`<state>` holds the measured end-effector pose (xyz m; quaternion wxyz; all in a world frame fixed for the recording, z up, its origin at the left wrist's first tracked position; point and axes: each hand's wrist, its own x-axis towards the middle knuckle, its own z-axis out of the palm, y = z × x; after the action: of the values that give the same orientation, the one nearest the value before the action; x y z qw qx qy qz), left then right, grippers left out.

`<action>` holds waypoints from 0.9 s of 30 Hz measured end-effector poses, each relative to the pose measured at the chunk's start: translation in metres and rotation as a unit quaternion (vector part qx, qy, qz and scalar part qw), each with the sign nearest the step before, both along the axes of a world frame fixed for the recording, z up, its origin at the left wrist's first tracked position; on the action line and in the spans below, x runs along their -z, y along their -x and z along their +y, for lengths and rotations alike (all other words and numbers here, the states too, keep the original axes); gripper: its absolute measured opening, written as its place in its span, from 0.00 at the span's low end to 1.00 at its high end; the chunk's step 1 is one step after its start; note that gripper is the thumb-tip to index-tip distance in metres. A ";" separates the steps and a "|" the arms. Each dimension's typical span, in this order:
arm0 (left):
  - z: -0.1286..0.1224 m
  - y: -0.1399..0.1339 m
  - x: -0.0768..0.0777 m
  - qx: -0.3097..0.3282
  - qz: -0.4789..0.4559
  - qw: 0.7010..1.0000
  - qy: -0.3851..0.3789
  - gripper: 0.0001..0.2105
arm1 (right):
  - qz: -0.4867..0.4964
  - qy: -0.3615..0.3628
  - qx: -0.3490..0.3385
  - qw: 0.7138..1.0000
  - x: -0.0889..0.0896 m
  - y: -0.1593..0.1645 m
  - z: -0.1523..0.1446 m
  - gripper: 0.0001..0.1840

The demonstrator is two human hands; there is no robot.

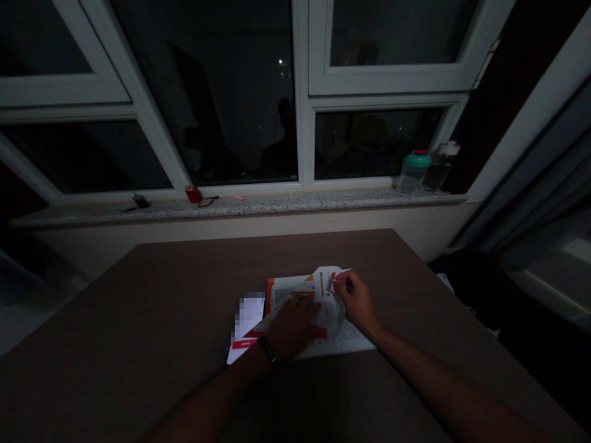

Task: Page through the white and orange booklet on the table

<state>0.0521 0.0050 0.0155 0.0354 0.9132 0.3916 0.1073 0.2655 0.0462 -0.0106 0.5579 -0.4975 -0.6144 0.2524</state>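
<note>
Head cam shows your two hands over one brown table (138,320), with the printed paper (332,314) near the middle of it, toward your side. Can't tell how many sheets that is, since they overlap. Your left hand (293,326) lies flat on it, fingers spread and gripping nothing, with one black wristband (266,351) on that wrist. Your right hand (355,298) has thumb and fingers pinched on the paper's upper right part, where it bends up off the table. One lit screen (249,323) sits just left of the paper, partly pixelated.

Containers next: I count three, all on the speckled windowsill (286,203). Two are see-through bottles side by side at the right end, one teal-lidded bottle (414,175) and one clear bottle (439,169); too dim to tell what's in either. Third is one small red container (194,195) further left, insides hidden. One thin dark loop (207,201) lies next to that, plus one pink scrap (239,198).
</note>
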 end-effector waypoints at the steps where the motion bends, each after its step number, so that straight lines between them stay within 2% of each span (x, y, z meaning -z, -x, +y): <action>1: 0.000 0.000 0.000 0.002 0.000 1.000 0.000 0.21 | 0.005 -0.004 0.000 1.000 -0.001 0.000 0.000 0.07; 7: 0.001 -0.001 -0.002 0.002 -0.001 1.000 0.007 0.21 | 0.068 -0.013 -0.007 0.998 -0.003 0.003 0.000 0.08; 13: 0.001 -0.001 -0.002 0.006 -0.017 1.000 0.014 0.24 | 0.149 0.017 -0.099 0.984 -0.012 0.011 -0.004 0.10; 16: 0.002 -0.001 -0.001 0.005 -0.029 0.999 0.018 0.27 | 0.204 0.045 -0.132 0.969 -0.015 0.015 -0.004 0.13; 21: 0.002 -0.002 -0.003 0.010 -0.032 0.999 0.021 0.31 | 0.310 0.094 -0.177 0.929 -0.016 0.021 -0.005 0.14; 27: 0.002 -0.004 -0.003 0.007 -0.022 1.000 0.019 0.32 | 0.325 0.103 -0.188 0.921 -0.015 0.025 -0.007 0.17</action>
<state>0.0562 0.0072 0.0188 0.0618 0.9125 0.3861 0.1199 0.2408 0.0397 0.0048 0.6148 -0.3185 -0.4518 0.5626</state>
